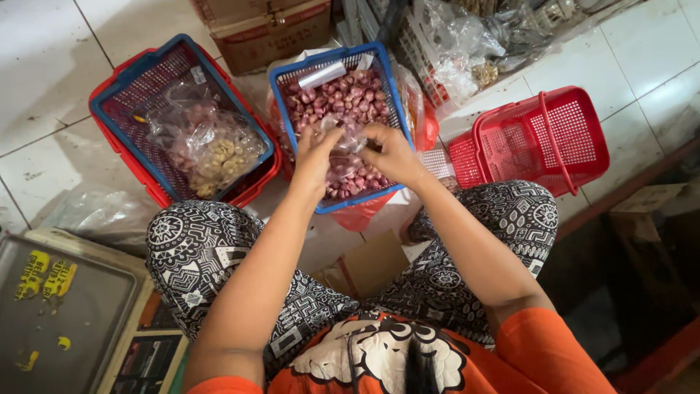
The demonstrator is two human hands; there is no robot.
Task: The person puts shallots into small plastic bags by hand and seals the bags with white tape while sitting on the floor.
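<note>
Looking down from the head camera, the view shows a seated person in patterned trousers point(219, 255) and an orange shirt point(379, 357), both forearms stretched to the far side. The left hand point(315, 155) and the right hand point(390, 152) meet over a blue basket point(281, 91) filled with small reddish shallots point(343, 95). Both hands are narrowed, fingers pinched on a clear plastic bag point(348, 157) that lies between them and holds more shallots. The bag rests on the near half of the basket, just above its near rim; the hands hide most of its mouth. A roll of clear plastic point(322, 74) lies on the shallots at the far edge.

To the left, a second blue basket point(117, 87) sits nested in a red basket point(157, 191); inside it are filled clear bags point(208, 146), one showing pale pieces. To the right, well apart from the hands, a red basket with handles point(554, 138) lies tipped on its side on the white tiled floor point(44, 66). On the far side stand a cardboard box point(266, 29) and a heap of crumpled plastic bags point(467, 44). At near left is a grey metal tray point(58, 314) with yellow stickers. A flat piece of cardboard point(368, 266) lies between the knees.
</note>
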